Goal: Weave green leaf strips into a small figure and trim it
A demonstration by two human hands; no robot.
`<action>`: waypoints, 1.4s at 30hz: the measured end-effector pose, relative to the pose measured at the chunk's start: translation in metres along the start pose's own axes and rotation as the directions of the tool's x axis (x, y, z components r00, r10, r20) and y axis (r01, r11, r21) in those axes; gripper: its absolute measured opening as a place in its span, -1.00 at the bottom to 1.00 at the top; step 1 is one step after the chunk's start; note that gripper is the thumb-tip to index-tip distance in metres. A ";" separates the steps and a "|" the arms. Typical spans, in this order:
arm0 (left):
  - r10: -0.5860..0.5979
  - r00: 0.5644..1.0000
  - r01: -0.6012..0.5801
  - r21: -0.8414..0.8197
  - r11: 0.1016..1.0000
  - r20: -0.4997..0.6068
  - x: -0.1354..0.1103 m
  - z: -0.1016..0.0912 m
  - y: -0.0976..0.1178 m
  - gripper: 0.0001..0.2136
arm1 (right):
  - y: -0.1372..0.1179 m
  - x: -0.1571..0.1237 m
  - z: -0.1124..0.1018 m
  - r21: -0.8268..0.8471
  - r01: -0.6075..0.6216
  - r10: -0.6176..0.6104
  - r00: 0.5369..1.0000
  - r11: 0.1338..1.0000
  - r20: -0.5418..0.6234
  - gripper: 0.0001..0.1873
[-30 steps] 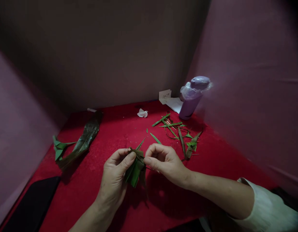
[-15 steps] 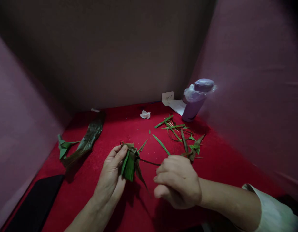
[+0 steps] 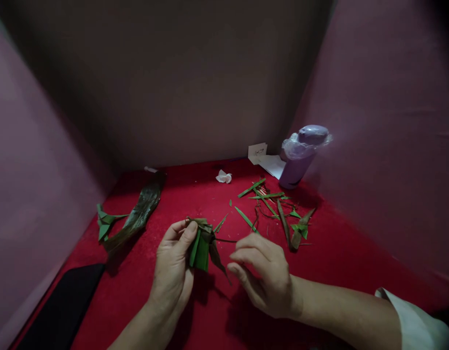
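Observation:
Between thumb and fingers of my left hand (image 3: pixel 175 257) is a small folded bundle of leaf (image 3: pixel 200 249), bright green in front with brownish, dry-looking leaf at its top and right side. One dark pointed leaf end hangs from the bundle at lower right. From its right side a thin brown strip (image 3: pixel 225 240) runs nearly straight to my right hand (image 3: pixel 263 274), where it passes behind the curled fingers. That hand's thumb sits slightly apart from the index finger, and the strip's far end is hidden.
Green leaf scraps (image 3: pixel 268 196) and dry brown pieces (image 3: pixel 284 223) lie at right on the red cloth (image 3: pixel 188 192). A long dark leaf (image 3: pixel 140 211) and green folded leaf (image 3: pixel 106 222) lie left. Behind are crumpled tissue (image 3: pixel 223 176), paper cards (image 3: pixel 257 153) and a purple container (image 3: pixel 297 167). A black object (image 3: pixel 64 304) lies front left.
My right hand's grip looks looser, the thumb now further from the fingers, and the hand sits nearer the bundle. My left hand still holds the bundle. The whole view has shifted slightly.

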State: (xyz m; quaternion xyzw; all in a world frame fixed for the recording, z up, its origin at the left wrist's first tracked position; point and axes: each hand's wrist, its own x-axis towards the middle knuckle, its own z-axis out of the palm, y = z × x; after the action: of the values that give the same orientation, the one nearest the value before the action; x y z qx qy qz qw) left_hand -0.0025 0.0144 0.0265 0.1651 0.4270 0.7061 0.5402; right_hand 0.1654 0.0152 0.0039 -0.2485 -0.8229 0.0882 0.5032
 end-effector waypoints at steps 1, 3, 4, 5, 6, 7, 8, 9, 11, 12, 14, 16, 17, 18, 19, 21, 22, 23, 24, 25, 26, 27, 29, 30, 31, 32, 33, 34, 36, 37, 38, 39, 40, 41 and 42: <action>0.001 1.000 -0.001 0.010 1.000 0.001 -0.001 0.000 0.000 -0.73 | 0.001 0.001 0.000 -0.046 -0.023 0.023 1.000 0.999 -0.007 -0.90; 0.002 1.000 -0.002 0.032 0.999 0.002 -0.002 0.002 0.000 -0.72 | 0.003 0.003 0.003 -0.103 -0.091 0.093 0.996 0.990 0.017 -0.83; 0.004 1.000 -0.004 0.039 0.999 0.004 -0.003 0.003 0.000 -0.73 | 0.004 0.003 0.004 -0.093 -0.134 0.138 0.990 0.987 0.036 -0.83; 0.006 1.000 -0.006 0.045 0.999 0.008 -0.003 0.004 0.000 -0.73 | 0.005 0.002 0.006 -0.059 -0.181 0.184 0.981 0.982 0.058 -0.84; 0.007 1.000 -0.008 0.050 0.999 0.016 -0.004 0.004 0.000 -0.73 | 0.006 0.002 0.008 -0.010 -0.233 0.233 0.969 0.973 0.085 -0.86; 0.008 1.000 -0.009 0.055 0.998 0.025 -0.005 0.005 0.000 -0.73 | 0.007 0.001 0.010 0.039 -0.283 0.277 0.954 0.958 0.113 -0.87; 0.008 0.999 -0.010 0.060 0.998 0.031 -0.006 0.005 0.001 -0.73 | 0.007 0.000 0.011 0.083 -0.332 0.319 0.937 0.940 0.141 -0.87; 0.008 0.999 -0.011 0.065 0.998 0.038 -0.007 0.006 0.001 -0.73 | 0.008 0.000 0.012 0.120 -0.372 0.350 0.921 0.920 0.168 -0.86; 0.005 0.999 -0.008 0.074 0.997 0.049 -0.008 0.005 0.001 -0.74 | 0.008 0.000 0.013 0.172 -0.422 0.389 0.900 0.890 0.198 -0.85; 0.000 0.999 -0.004 0.078 0.997 0.052 -0.009 0.005 0.001 -0.75 | 0.008 0.001 0.013 0.189 -0.436 0.400 0.894 0.880 0.201 -0.85; -0.011 0.998 0.006 0.089 0.996 0.055 -0.009 0.004 0.000 -0.75 | 0.007 0.002 0.012 0.221 -0.453 0.411 0.887 0.864 0.210 -0.86; -0.017 0.999 0.012 0.100 0.995 0.052 -0.009 0.004 0.000 -0.75 | 0.006 0.004 0.011 0.249 -0.465 0.416 0.881 0.850 0.225 -0.89; -0.017 0.999 0.012 0.105 0.994 0.051 -0.009 0.003 -0.001 -0.75 | 0.005 0.004 0.011 0.264 -0.470 0.416 0.878 0.842 0.237 -0.89; -0.015 0.999 0.010 0.109 0.994 0.052 -0.009 0.003 -0.001 -0.75 | 0.005 0.004 0.011 0.277 -0.476 0.416 0.875 0.835 0.248 -0.89; -0.014 0.999 0.008 0.112 0.994 0.051 -0.009 0.003 -0.001 -0.76 | 0.004 0.005 0.011 0.289 -0.481 0.416 0.871 0.828 0.261 -0.89; -0.014 0.999 0.009 0.113 0.994 0.048 -0.010 0.003 0.000 -0.76 | 0.003 0.005 0.011 0.299 -0.491 0.416 0.865 0.818 0.280 -0.89; -0.017 0.999 0.012 0.111 0.994 0.047 -0.010 0.003 0.000 -0.75 | 0.003 0.005 0.011 0.298 -0.493 0.417 0.864 0.818 0.283 -0.89; -0.022 0.999 0.017 0.106 0.994 0.048 -0.010 0.004 0.000 -0.75 | 0.003 0.004 0.011 0.295 -0.494 0.419 0.863 0.818 0.282 -0.89; -0.028 0.998 0.023 0.097 0.995 0.047 -0.010 0.004 0.000 -0.75 | 0.003 0.004 0.011 0.292 -0.493 0.421 0.864 0.819 0.277 -0.89; -0.035 0.998 0.030 0.089 0.996 0.048 -0.010 0.004 0.000 -0.75 | 0.003 0.004 0.011 0.290 -0.495 0.426 0.864 0.819 0.269 -0.89; -0.045 0.998 0.041 0.082 0.996 0.050 -0.010 0.005 0.000 -0.75 | 0.003 0.004 0.011 0.290 -0.496 0.432 0.864 0.818 0.261 -0.89; -0.056 0.997 0.052 0.073 0.996 0.048 -0.009 0.005 0.000 -0.74 | 0.002 0.004 0.011 0.292 -0.499 0.438 0.863 0.816 0.253 -0.89; -0.080 0.996 0.077 0.054 0.996 0.041 -0.007 0.006 0.000 -0.74 | 0.002 0.004 0.012 0.304 -0.507 0.451 0.860 0.807 0.237 -0.89; -0.092 0.995 0.091 0.046 0.995 0.037 -0.006 0.006 0.000 -0.73 | 0.002 0.004 0.012 0.311 -0.512 0.459 0.858 0.801 0.229 -0.88; -0.103 0.994 0.102 0.039 0.994 0.033 -0.006 0.006 0.000 -0.73 | 0.002 0.005 0.013 0.317 -0.517 0.467 0.856 0.795 0.223 -0.87; -0.110 0.993 0.109 0.033 0.993 0.032 -0.005 0.006 0.000 -0.74 | 0.002 0.005 0.013 0.323 -0.521 0.474 0.854 0.790 0.217 -0.87; -0.115 0.993 0.114 0.032 0.993 0.032 -0.005 0.006 0.000 -0.74 | 0.001 0.005 0.013 0.327 -0.523 0.479 0.852 0.787 0.212 -0.86; -0.119 0.992 0.118 0.033 0.993 0.034 -0.005 0.006 0.000 -0.74 | 0.001 0.005 0.013 0.331 -0.524 0.480 0.852 0.785 0.210 -0.86; -0.121 0.992 0.120 0.035 0.992 0.029 -0.004 0.006 0.000 -0.76 | 0.001 0.006 0.013 0.338 -0.525 0.480 0.851 0.781 0.213 -0.87; -0.123 0.992 0.122 0.036 0.992 0.028 -0.004 0.006 0.000 -0.76 | 0.000 0.005 0.013 0.343 -0.528 0.482 0.849 0.777 0.215 -0.87; -0.128 0.991 0.127 0.037 0.991 0.027 -0.004 0.006 0.000 -0.77 | 0.000 0.005 0.014 0.347 -0.534 0.488 0.845 0.771 0.217 -0.87; -0.133 0.991 0.132 0.038 0.991 0.026 -0.003 0.006 0.000 -0.78 | 0.001 0.005 0.014 0.351 -0.542 0.497 0.840 0.763 0.218 -0.87; -0.139 0.990 0.138 0.040 0.990 0.022 -0.003 0.006 0.000 -0.79 | 0.001 0.005 0.015 0.355 -0.550 0.505 0.835 0.756 0.218 -0.87; -0.143 0.990 0.142 0.045 0.989 0.019 -0.002 0.006 0.000 -0.80 | 0.001 0.005 0.015 0.357 -0.558 0.514 0.830 0.749 0.218 -0.87; -0.146 0.989 0.145 0.050 0.988 0.013 -0.001 0.006 0.000 -0.81 | 0.001 0.005 0.015 0.357 -0.564 0.519 0.826 0.745 0.220 -0.87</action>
State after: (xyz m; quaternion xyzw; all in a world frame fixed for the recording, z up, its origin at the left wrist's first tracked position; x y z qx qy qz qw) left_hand 0.0028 0.0159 0.0302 0.1525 0.4506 0.6526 0.5897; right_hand 0.1509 0.0204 0.0000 -0.3613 -0.7038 0.4127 0.4515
